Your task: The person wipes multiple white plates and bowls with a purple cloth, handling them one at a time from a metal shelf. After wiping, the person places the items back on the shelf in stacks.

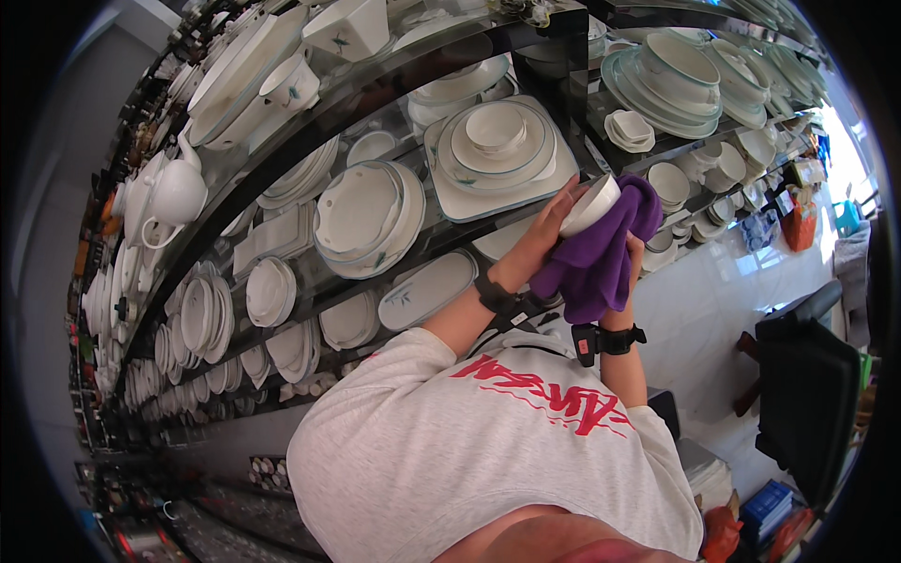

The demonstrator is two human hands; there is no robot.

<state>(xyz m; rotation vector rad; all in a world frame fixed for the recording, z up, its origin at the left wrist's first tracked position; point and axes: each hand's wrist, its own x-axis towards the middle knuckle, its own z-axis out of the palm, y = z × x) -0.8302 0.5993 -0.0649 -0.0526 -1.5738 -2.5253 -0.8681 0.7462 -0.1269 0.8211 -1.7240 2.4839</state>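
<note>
My left hand (540, 236) grips a small white ceramic bowl (593, 206), tilted on its side, in front of the shelves. A purple cloth (595, 264) lies against the bowl and hangs down from it in folds. My right hand (634, 259) holds the cloth from the right and is mostly hidden behind it. Just beyond the bowl, a square white plate (461, 203) on the shelf carries stacked round plates and a small bowl (495, 128) on top. Below my left forearm is a long oval plate (428, 290) with a leaf pattern.
Dark-edged glass shelves (450, 60) packed with white tableware curve around the left and front. A white teapot (179, 190) stands at the left. Stacked green-rimmed bowls (681, 70) fill the right shelf. On the tiled floor (693, 310) at the right stands a black chair (806, 387).
</note>
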